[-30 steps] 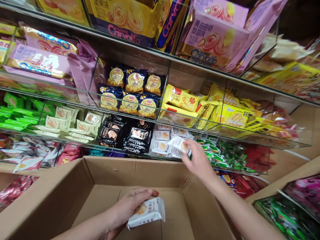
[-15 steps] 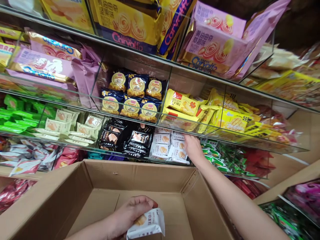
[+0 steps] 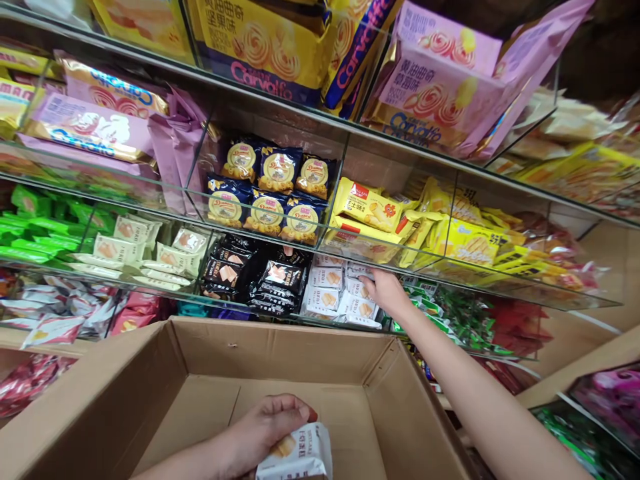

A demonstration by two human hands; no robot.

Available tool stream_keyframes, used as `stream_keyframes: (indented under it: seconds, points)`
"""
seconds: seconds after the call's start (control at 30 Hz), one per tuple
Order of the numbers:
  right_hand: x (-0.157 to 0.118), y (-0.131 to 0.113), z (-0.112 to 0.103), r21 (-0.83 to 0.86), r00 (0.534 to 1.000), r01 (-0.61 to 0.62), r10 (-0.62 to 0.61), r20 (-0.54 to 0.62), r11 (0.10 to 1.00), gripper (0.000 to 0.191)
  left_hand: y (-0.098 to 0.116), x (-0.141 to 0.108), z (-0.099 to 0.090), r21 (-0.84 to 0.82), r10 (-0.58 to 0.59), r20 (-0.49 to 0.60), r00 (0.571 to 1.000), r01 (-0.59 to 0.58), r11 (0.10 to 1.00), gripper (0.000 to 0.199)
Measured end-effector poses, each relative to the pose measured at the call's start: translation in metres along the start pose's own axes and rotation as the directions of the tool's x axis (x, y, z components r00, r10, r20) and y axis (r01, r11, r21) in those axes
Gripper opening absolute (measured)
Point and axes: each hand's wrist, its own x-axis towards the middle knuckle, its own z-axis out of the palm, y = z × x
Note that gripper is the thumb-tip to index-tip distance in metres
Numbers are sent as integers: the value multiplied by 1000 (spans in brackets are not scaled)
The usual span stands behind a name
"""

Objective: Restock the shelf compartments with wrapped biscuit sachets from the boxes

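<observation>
Low in the view, above the open cardboard box (image 3: pixel 280 353), my left hand (image 3: pixel 280 420) is closed on a white snack packet (image 3: pixel 300 457) printed with Chinese characters and a pale cake picture. My right hand (image 3: pixel 384 290) reaches into a shelf compartment of similar white packets (image 3: pixel 325 297). Its thumb is near the packets at the back of the right stack. The other fingertips are hidden under the shelf above, so what they touch or hold does not show.
Black packets (image 3: pixel 280 277) fill the compartment to the left, and green packets (image 3: pixel 425 307) lie to the right. Above are blue cookie bags (image 3: pixel 277 170) and yellow packets (image 3: pixel 367 203) behind a glass front edge (image 3: pixel 260 230). The box's right wall (image 3: pixel 410 407) stands beside my right forearm.
My right hand has shifted slightly right and down among the white packets, and its thumb shows more. My left hand still holds its packet, now slightly lower. The view has moved a little.
</observation>
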Motion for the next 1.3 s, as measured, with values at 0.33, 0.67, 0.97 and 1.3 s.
stream_keyframes:
  seconds: [0.33,0.67,0.97,1.3]
  points:
    - [1,-5,-1,-26,998,-65,65,8,998,28,-5,4,-1,4,-8,-3,1000,8,1000,36]
    - [-4,-1,-6,-38,996,-86,87,23,996,28,-1,3,0,5,-6,-24,1000,6,1000,37]
    - [-12,2,-3,-64,997,-81,82,1,995,22,-3,3,-4,-44,18,-11,1000,-19,999,33]
    - [-23,0,-1,20,996,9,-7,-84,1000,32,-5,7,-6,23,39,-54,998,-38,999,35]
